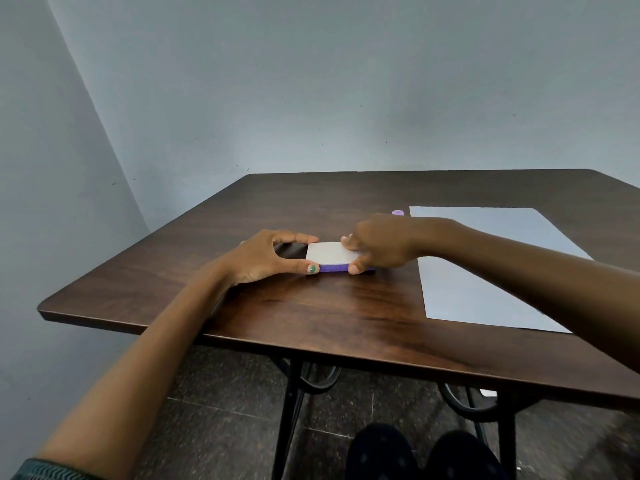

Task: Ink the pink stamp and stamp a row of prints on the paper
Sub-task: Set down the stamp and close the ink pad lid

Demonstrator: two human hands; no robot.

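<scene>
A flat ink pad case (329, 254) with a white lid and a purple base lies on the dark wooden table (311, 306). My left hand (266, 256) grips its left end between thumb and fingers. My right hand (377, 245) grips its right end, thumb at the front corner and fingers on the lid's far edge. The lid is down on the base. A small pink-purple stamp (398, 212) stands behind my right hand, partly hidden by it. A white sheet of paper (485, 265) lies flat to the right, with my right forearm crossing over it.
The table's front edge runs diagonally below my arms, with black metal legs (291, 410) underneath. A grey wall stands close behind the table and along the left side. My knees show at the bottom over a dark tiled floor.
</scene>
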